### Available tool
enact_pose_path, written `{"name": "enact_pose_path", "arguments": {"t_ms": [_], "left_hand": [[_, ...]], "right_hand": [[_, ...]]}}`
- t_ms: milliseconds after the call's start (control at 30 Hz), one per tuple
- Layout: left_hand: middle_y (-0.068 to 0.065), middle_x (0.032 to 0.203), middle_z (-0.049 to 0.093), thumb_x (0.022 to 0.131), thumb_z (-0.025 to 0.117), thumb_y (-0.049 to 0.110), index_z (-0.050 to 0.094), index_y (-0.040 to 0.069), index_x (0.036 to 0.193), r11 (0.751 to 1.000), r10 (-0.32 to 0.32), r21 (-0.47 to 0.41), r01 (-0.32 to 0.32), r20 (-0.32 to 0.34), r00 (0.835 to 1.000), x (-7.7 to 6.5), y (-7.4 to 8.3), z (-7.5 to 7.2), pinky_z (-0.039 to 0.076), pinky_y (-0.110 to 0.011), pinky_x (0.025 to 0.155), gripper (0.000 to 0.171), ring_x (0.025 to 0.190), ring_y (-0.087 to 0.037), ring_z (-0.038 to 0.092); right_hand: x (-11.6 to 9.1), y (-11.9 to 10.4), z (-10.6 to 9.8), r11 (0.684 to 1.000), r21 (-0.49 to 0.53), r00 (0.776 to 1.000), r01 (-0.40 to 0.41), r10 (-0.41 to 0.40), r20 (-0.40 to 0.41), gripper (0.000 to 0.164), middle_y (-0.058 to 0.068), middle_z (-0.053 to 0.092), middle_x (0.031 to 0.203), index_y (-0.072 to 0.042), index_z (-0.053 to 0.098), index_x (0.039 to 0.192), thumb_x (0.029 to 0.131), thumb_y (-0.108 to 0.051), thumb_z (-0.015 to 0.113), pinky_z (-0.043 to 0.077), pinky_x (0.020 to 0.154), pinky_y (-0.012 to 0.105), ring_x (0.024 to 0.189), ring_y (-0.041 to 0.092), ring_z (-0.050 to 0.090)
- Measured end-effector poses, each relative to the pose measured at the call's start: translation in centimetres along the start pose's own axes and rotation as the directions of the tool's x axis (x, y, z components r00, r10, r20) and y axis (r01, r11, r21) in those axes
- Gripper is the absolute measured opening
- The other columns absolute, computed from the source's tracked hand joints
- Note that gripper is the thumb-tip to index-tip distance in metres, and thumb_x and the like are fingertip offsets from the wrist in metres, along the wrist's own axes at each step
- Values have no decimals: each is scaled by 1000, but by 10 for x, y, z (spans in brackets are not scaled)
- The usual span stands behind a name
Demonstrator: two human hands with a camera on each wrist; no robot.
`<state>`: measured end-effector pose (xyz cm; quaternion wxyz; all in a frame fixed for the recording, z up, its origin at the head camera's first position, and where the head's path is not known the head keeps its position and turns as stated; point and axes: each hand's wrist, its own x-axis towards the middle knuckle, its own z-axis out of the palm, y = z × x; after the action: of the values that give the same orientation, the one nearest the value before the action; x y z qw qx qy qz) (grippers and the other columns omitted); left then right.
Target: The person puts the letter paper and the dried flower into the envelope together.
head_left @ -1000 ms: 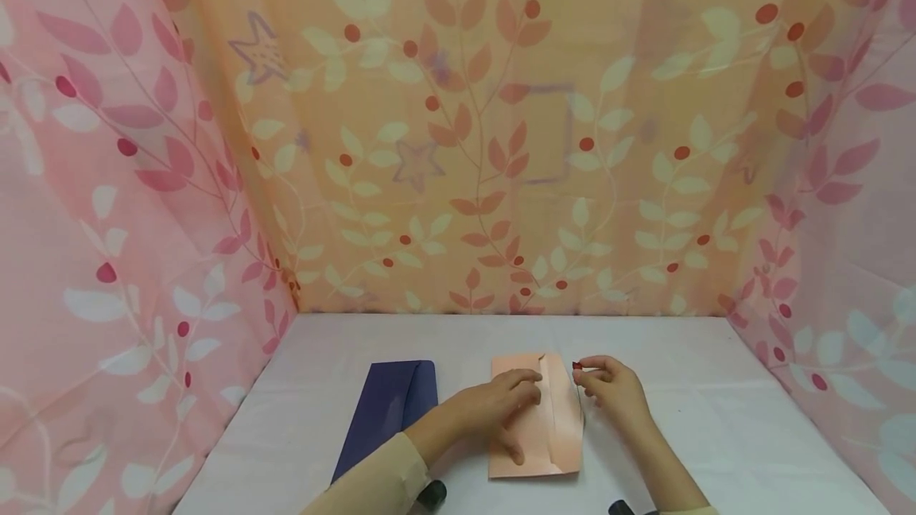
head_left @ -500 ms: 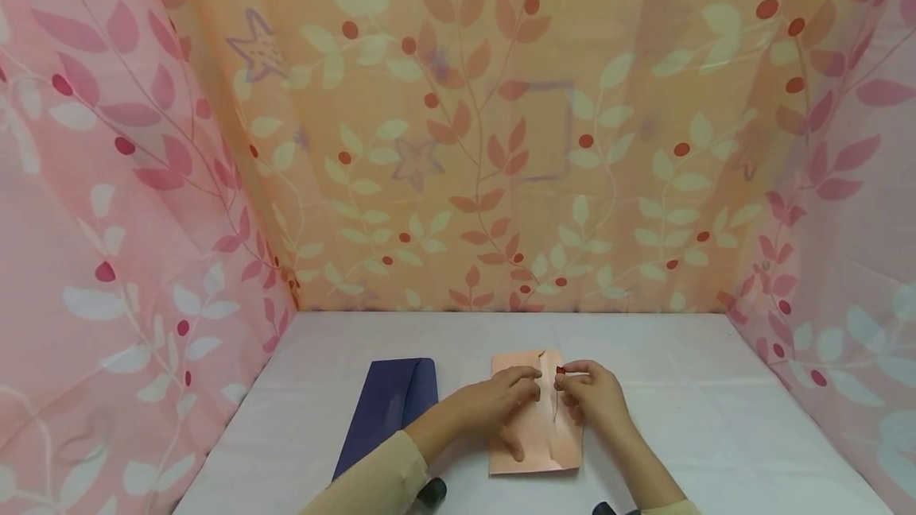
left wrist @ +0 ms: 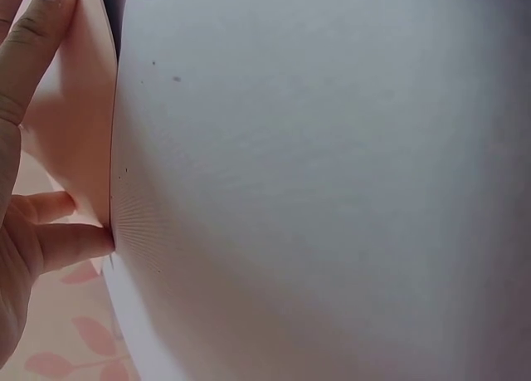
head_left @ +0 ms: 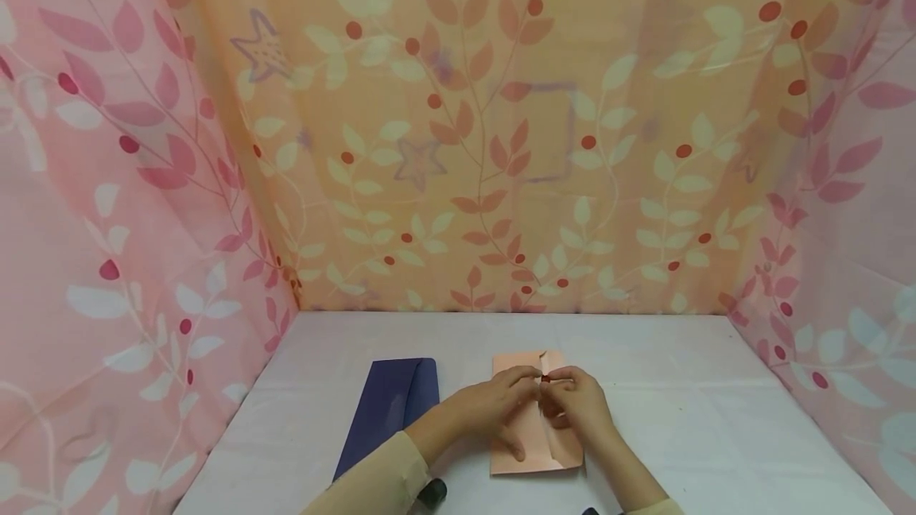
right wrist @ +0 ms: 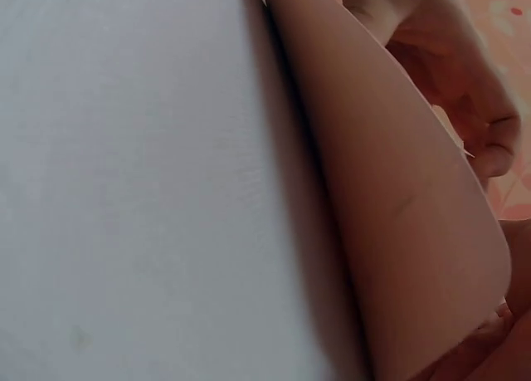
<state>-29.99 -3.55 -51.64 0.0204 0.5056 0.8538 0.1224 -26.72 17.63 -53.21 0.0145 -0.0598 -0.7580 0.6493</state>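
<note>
In the head view, a peach envelope (head_left: 520, 451) lies on the white table, its flap along the right side. My left hand (head_left: 494, 408) rests on its left part with fingers spread; the left wrist view shows its fingers (left wrist: 70, 244) at the envelope's edge. Over the flap, my right hand (head_left: 578, 404) pinches a small red piece (head_left: 546, 377) between thumb and index finger. A thin dark strand hangs from it. The fingertips of both hands are close together there. In the right wrist view, the envelope (right wrist: 398, 173) partly hides the fingers.
A dark blue envelope (head_left: 379, 404) lies to the left, partly behind my left forearm. The white table (head_left: 687, 388) is bordered by an orange patterned curtain (head_left: 472, 181) at the back and pink ones at both sides.
My right hand has moved left from beside the peach envelope to over its flap, carrying the red piece up to the left fingertips. The left hand has stayed put.
</note>
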Motion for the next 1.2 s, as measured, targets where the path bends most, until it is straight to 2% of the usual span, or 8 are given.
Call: {"name": "enact_pose_path", "arguments": {"t_ms": [133, 300, 467, 700, 800, 967, 1200], "left_hand": [[1, 165, 22, 73, 77, 67, 31, 22, 153, 1000, 29, 6, -29, -17, 999, -1, -1, 1, 41, -26, 114, 103, 151, -11, 27], [-1, 163, 24, 74, 79, 64, 36, 20, 147, 998, 65, -1, -66, -37, 997, -1, -1, 1, 38, -24, 115, 96, 149, -9, 28], [-1, 162, 25, 74, 80, 62, 39, 20, 141, 998, 68, -5, -68, -42, 997, -1, 0, -1, 38, -22, 114, 90, 148, -8, 29], [-3, 163, 24, 75, 78, 64, 37, 18, 144, 998, 63, 9, -62, -35, 997, -2, 0, -2, 40, -24, 114, 93, 150, -11, 28], [-3, 164, 24, 74, 78, 65, 36, 19, 144, 997, 69, 23, -69, -39, 997, -1, -1, -1, 40, -24, 114, 94, 151, -11, 27], [-4, 164, 24, 72, 81, 64, 36, 18, 145, 997, 76, 24, -75, -43, 996, -1, -2, 0, 38, -24, 115, 96, 151, -11, 27], [-4, 164, 25, 72, 80, 65, 36, 18, 146, 998, 58, 29, -57, -34, 998, -3, -1, 1, 38, -24, 115, 98, 151, -12, 28]], "right_hand": [[1, 2, 4, 999, -41, 1000, 14, -14, 6, 28, 9, 75, 83, 2, 63, 114, 92, -12, 73, 59, 51, 37, 67, 23, 69], [2, 4, 7, 997, -69, 1000, 20, -19, 15, 28, 8, 75, 81, 1, 63, 114, 93, -14, 73, 56, 47, 35, 63, 20, 66], [5, 4, 9, 997, -77, 1000, 20, -18, 22, 25, 6, 74, 80, 0, 64, 113, 94, -14, 71, 51, 44, 32, 58, 18, 62], [6, 5, 12, 994, -107, 998, 38, -33, 53, 23, 4, 65, 69, 0, 65, 115, 92, -6, 65, 41, 40, 24, 48, 12, 51], [7, 6, 14, 990, -128, 997, 67, -61, 58, 25, 4, 66, 73, 1, 66, 117, 92, -5, 65, 43, 46, 23, 56, 11, 54], [9, 8, 17, 976, -189, 994, 105, -96, 55, 26, 3, 69, 85, 2, 66, 119, 94, -6, 66, 51, 64, 24, 76, 14, 61], [7, 7, 19, 960, -253, 993, 118, -110, 43, 29, 4, 69, 88, 2, 68, 118, 90, -6, 66, 50, 66, 26, 78, 16, 60]]}}
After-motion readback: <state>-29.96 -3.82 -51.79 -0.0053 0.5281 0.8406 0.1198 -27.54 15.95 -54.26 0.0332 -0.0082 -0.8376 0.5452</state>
